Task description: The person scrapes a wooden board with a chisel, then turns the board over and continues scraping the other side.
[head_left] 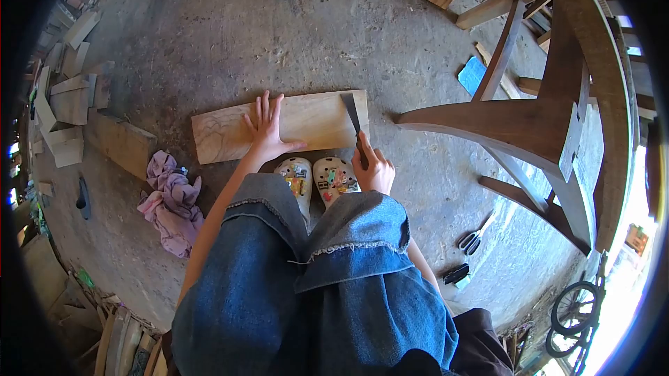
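The wooden board [279,127] lay crosswise just ahead; the left hand [267,127] pressed flat on it, while the right hand [373,167] gripped a chisel [352,119] angled onto its right end.

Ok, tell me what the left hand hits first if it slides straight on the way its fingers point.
The left hand lies flat on the wooden board, fingers pointing away from the person. Going on, it would cross the board's far edge onto bare concrete floor; nothing else seems to lie in that line.

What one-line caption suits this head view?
Left hand flat on a wooden board, right hand holding a chisel to it.
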Demonstrator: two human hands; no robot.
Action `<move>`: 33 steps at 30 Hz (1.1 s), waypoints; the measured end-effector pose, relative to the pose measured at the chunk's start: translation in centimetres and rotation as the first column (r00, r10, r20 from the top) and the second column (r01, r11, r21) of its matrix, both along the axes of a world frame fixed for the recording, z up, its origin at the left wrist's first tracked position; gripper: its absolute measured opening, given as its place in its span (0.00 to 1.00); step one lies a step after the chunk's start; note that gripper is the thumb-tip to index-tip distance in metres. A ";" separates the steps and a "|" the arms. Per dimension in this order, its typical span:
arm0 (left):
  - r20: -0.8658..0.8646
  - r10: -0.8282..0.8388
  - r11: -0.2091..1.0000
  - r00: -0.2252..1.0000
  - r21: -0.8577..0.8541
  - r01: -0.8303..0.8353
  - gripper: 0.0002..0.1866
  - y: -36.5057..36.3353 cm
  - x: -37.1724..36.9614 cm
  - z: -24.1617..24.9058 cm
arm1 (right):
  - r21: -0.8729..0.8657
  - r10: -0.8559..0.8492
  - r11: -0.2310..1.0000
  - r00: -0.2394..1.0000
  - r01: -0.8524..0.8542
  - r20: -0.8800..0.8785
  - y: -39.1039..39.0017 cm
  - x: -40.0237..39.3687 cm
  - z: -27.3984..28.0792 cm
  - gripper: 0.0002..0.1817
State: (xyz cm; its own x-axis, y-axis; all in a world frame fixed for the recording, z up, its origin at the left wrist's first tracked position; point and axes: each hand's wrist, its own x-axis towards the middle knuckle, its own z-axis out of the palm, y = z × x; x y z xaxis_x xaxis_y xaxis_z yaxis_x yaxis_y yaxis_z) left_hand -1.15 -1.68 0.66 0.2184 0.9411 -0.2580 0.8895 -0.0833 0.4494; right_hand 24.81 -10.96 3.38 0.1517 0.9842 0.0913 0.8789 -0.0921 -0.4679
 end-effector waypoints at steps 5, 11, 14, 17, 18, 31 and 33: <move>-0.005 0.006 1.000 1.000 -0.017 -0.006 0.72 0.1 0.0 0.1 | -0.012 -0.005 1.000 1.000 0.005 -0.013 0.2 -0.4 0.0 0.27; 0.007 0.004 1.000 1.000 0.000 -0.004 0.72 -0.1 0.0 -0.1 | -0.019 0.008 1.000 0.999 -0.009 -0.037 -0.4 -0.8 -0.4 0.28; 0.019 0.000 1.000 1.000 0.012 -0.001 0.72 -0.1 -0.1 -0.4 | -0.019 0.018 1.000 1.000 -0.019 -0.018 -0.4 -0.6 0.0 0.28; 0.015 0.000 1.000 1.000 0.004 0.000 0.72 -0.1 -0.1 -0.2 | -0.053 0.020 0.998 1.000 -0.020 -0.009 -1.0 -0.5 0.4 0.28; 0.015 0.001 1.000 1.000 0.004 -0.001 0.72 0.0 -0.1 -0.2 | -0.066 0.021 0.998 1.000 -0.022 -0.012 -1.1 -0.5 0.4 0.28; 0.007 0.000 1.000 1.000 0.013 -0.001 0.72 0.0 -0.1 -0.2 | 0.033 0.041 0.999 0.999 -0.041 0.002 -0.1 -1.0 -0.2 0.27; 0.005 0.002 1.000 1.000 0.020 -0.003 0.72 -0.1 0.0 -0.2 | 0.046 0.028 0.999 1.000 -0.028 -0.003 0.0 -1.2 -0.1 0.28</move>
State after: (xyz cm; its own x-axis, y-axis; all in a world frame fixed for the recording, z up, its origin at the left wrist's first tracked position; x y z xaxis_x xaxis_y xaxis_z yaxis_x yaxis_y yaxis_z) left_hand -1.19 -1.74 0.44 0.2172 0.9465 -0.2385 0.8875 -0.0898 0.4520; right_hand 23.66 -10.94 3.27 0.1248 0.9829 0.1356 0.8792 -0.0462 -0.4742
